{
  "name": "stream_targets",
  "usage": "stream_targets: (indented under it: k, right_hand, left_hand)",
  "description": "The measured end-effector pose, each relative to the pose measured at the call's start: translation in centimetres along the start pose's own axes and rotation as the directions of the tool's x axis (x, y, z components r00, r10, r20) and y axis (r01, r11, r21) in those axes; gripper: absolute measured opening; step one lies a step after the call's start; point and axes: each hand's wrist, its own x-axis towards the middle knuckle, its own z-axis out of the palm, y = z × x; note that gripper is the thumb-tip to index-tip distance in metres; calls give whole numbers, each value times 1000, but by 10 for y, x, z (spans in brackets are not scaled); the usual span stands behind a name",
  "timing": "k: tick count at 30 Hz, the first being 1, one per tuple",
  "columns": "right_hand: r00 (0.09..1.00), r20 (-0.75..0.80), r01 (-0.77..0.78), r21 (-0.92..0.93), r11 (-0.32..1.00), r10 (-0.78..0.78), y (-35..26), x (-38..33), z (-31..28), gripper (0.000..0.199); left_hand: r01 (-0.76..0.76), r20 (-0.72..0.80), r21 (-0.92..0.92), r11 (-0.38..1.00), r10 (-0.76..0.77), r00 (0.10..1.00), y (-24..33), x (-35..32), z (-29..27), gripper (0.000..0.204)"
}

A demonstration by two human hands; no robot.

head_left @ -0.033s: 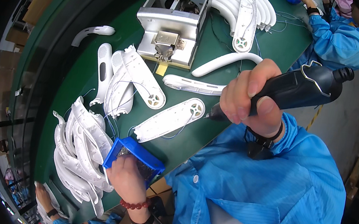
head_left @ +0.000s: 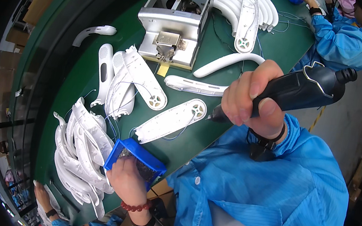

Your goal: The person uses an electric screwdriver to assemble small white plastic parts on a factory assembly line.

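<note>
My right hand (head_left: 256, 99) is wrapped round a black electric screwdriver (head_left: 302, 91), its tip pointing left over the table edge. Just left of that tip lies a white curved plastic shell (head_left: 168, 123), inner side up, with a round spoked end and a thin blue wire. My left hand (head_left: 126, 180) reaches into a blue bin (head_left: 143, 153) of small dark metal pieces, probably screws. Its fingers are bent close together with the tips down among the pieces; what they pinch, if anything, is hidden.
White shells are heaped (head_left: 80, 155) left of the bin, with more (head_left: 138, 74) behind it. A metal fixture (head_left: 173, 23) stands at the back, beside a row of white curved parts (head_left: 246, 9). Co-workers' blue sleeves (head_left: 343, 42) show at the far right and lower left. Loose wires cross the green table (head_left: 172, 152).
</note>
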Motion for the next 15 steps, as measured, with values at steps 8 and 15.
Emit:
stream_targets:
  k: [8,15]
  right_hand:
    - [1000,17,-23,38,999,23,-3,4,6,17]
    - [999,-2,-42,4,999,42,-5,6,11,17]
  left_hand:
    - [218,-132,-139,966,-236,963,0,-5,-4,5]
    - [144,-229,-212,967,-192,954,5,4,-10,7]
